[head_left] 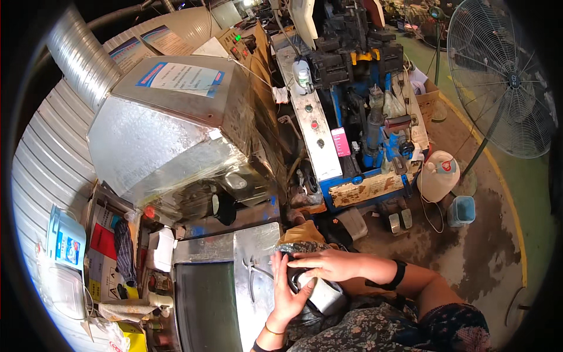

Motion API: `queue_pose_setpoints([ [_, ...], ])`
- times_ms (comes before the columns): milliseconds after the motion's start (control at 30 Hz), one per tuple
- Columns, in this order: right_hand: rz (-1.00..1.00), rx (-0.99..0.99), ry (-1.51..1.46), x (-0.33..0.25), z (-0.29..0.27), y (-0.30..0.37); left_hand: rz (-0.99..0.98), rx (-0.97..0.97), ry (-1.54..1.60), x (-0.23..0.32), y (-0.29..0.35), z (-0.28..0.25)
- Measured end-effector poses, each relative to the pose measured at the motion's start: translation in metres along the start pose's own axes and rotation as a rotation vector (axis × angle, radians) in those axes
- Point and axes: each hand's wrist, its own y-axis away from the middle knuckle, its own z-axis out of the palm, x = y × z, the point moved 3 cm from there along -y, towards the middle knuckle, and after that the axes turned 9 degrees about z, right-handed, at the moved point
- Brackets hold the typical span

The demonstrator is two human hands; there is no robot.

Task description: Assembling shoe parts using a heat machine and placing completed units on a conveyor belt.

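Observation:
Close to my body, a black-and-white shoe-like piece point(326, 297) sits between my hands; its exact kind is hard to make out under the fingers. My left hand point(285, 297) holds it from the left, fingers pointing up and thumb across its pale part. From the right, my right hand point(328, 265) reaches over its far end, fingers stretched toward the left fingertips and thumb bent against it. The palms hide most of the black part. Left of my hands lies a thin dark cord or strap point(252, 280) on a metal plate point(246, 240).
A dark conveyor belt point(206, 305) runs beside the plate, below a large metal hood point(170, 111). Ahead stands a blue-framed machine point(369, 170) with foot pedals point(400, 220). A white jug point(440, 176), blue bucket point(461, 211) and standing fan point(510, 79) are at right.

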Motion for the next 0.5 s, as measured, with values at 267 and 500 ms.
queue_pose_setpoints([
  [267,0.152,0.323,0.149,0.002,0.028,0.049,-0.034,0.035,0.237,-0.017,-0.01,-0.011],
  [500,0.036,0.261,-0.369,0.015,0.001,0.002,-0.329,0.254,0.79,-0.029,-0.033,-0.04],
])
